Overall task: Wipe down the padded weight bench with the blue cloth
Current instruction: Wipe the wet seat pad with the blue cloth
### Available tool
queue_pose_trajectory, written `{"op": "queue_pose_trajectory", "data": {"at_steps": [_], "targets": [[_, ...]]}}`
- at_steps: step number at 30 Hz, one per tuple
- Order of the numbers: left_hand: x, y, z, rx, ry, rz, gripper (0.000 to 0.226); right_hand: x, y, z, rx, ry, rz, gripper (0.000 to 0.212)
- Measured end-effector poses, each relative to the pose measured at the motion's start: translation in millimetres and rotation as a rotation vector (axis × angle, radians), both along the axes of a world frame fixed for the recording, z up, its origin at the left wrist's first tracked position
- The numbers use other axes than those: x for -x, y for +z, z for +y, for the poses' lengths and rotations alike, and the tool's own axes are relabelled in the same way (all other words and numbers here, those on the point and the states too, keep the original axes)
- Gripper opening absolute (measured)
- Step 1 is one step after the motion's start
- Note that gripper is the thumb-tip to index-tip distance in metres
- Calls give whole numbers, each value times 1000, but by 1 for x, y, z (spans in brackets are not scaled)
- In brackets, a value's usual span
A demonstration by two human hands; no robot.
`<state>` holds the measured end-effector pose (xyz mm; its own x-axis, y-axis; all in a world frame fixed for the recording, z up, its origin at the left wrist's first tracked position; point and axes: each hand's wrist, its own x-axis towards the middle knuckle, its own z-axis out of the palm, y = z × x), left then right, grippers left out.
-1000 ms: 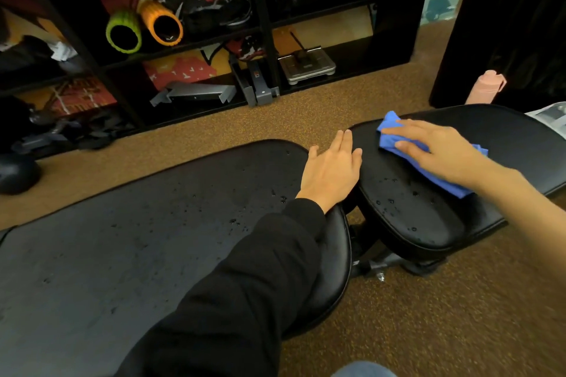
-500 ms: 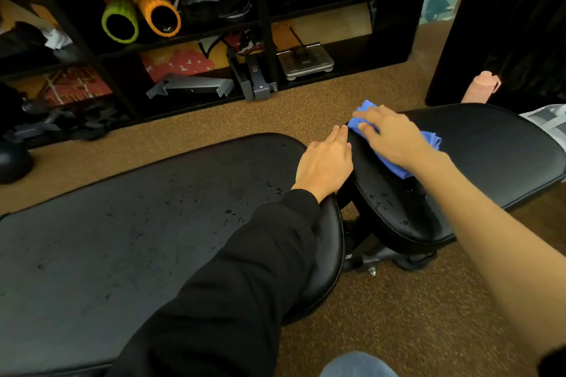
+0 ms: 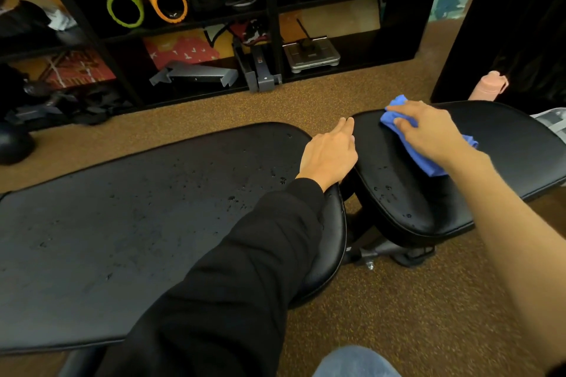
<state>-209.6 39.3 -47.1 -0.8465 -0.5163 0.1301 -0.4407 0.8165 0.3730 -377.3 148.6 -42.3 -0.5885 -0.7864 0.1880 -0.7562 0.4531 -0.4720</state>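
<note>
From the head view, the right hand [image 3: 428, 131] is pressing the blue cloth [image 3: 428, 164] flat onto the shorter pad [image 3: 413, 202] of the black padded counter [image 3: 137, 223], close to that pad's far edge and its left end. Its fingers [image 3: 398, 109] are lying nearly straight and a little spread across the top of the cloth, pinning it down rather than curling round it. One bunched tip of the cloth is poking out past the fingertips, and a wider fold is trailing out under the wrist. The left hand [image 3: 329, 156], coming out of a black sleeve [image 3: 245, 269], is resting palm down on the right end of the longer pad. Its fingers [image 3: 344, 128] are held straight and close together, holding nothing, with the tips reaching across the gap between the two pads to the shorter pad's edge. Water droplets [image 3: 232, 199] are sitting on both pads near the gap. A pink bottle [image 3: 488, 86] is standing behind the counter's far edge at the right. Beyond the brown floor [image 3: 398, 300], a black shelf [image 3: 269, 9] is holding a green foam roller [image 3: 125, 4] and an orange foam roller [image 3: 167, 0] side by side.
</note>
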Motion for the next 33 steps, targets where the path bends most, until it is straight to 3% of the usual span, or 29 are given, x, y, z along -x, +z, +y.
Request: {"op": "queue_pose_trajectory", "data": {"at_steps": [5,15,20,25,33], "targets": [[1,-1,-1,-27,5,5,47,-24,-4,-18,-40,-43,1,38],[1,-1,-3,-54,1,-7,49,-54,2,41,2,289,7,38],[1,-3,-3,-25,4,-1,48,-12,-1,27,-12,24,37,37],[2,-3,-3,-19,14,6,48,-31,-4,-15,-72,-268,89,40],[1,1,-3,-45,7,-4,51,-93,-5,17,-18,102,55,41]]}}
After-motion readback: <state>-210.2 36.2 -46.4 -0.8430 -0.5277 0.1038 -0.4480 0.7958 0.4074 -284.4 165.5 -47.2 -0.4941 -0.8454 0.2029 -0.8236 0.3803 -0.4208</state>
